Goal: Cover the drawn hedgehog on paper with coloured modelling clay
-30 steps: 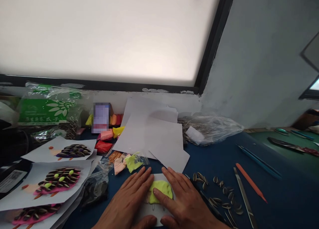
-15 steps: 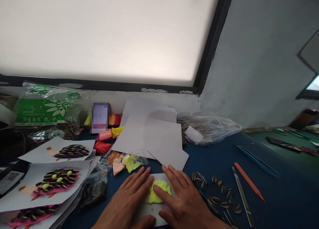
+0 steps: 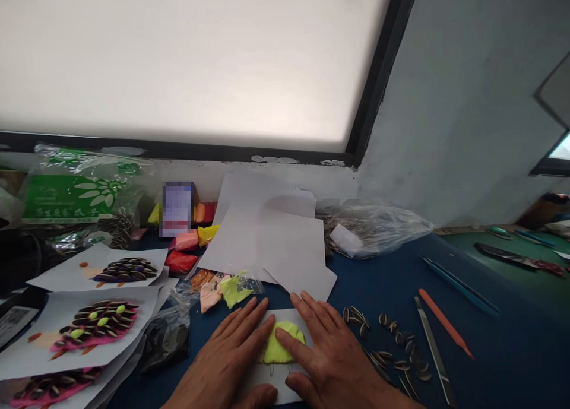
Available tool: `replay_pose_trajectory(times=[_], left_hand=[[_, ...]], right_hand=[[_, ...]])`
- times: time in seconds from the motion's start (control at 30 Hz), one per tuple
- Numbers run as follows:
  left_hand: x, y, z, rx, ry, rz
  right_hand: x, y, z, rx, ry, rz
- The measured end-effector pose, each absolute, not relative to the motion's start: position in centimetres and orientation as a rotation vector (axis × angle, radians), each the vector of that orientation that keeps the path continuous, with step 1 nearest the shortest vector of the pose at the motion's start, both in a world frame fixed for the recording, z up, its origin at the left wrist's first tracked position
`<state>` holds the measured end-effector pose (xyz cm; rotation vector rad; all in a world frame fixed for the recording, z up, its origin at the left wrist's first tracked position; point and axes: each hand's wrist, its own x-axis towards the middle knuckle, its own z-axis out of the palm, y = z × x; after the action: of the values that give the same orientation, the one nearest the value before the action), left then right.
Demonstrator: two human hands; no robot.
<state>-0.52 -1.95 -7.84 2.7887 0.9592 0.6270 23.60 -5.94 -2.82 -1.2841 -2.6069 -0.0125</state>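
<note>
A flattened, rounded piece of yellow-green modelling clay [image 3: 281, 345] lies on a small white sheet of paper [image 3: 278, 392] with short pencilled leg shapes under it. My left hand [image 3: 231, 352] rests flat over the sheet's left side, its index fingertip at the clay's left edge. From the right, my right hand [image 3: 327, 349] lies with fingers spread, its index finger touching the top of the clay. Neither hand grips anything. Several sunflower seeds [image 3: 403, 341] are scattered to the right of my right hand.
Finished hedgehog pictures [image 3: 95, 326] are stacked at left, near a bag of black clay [image 3: 167, 341]. Bagged coloured clay [image 3: 234, 289], blank sheets [image 3: 271, 243] and a phone [image 3: 177, 210] stand behind. An orange tool [image 3: 445, 323], metal tool [image 3: 431, 343] and tweezers [image 3: 461, 287] lie right.
Both hands stay almost in place, with the right index finger still on the clay. The view has shifted very slightly.
</note>
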Motion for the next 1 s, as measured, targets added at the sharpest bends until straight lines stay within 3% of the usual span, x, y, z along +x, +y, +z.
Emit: replay_pose_trajectory(times=[0.8,1.0], left_hand=[[-0.2,-2.9,-6.3,2.744,1.056,0.605],[-0.6,-2.1,-7.0,2.805,0.938,0.555]], right_hand=[[24.4,-5.9,-1.1,-1.461,-2.631,0.083],[24.2,-6.1,-0.7,-1.493,-2.681,0.264]])
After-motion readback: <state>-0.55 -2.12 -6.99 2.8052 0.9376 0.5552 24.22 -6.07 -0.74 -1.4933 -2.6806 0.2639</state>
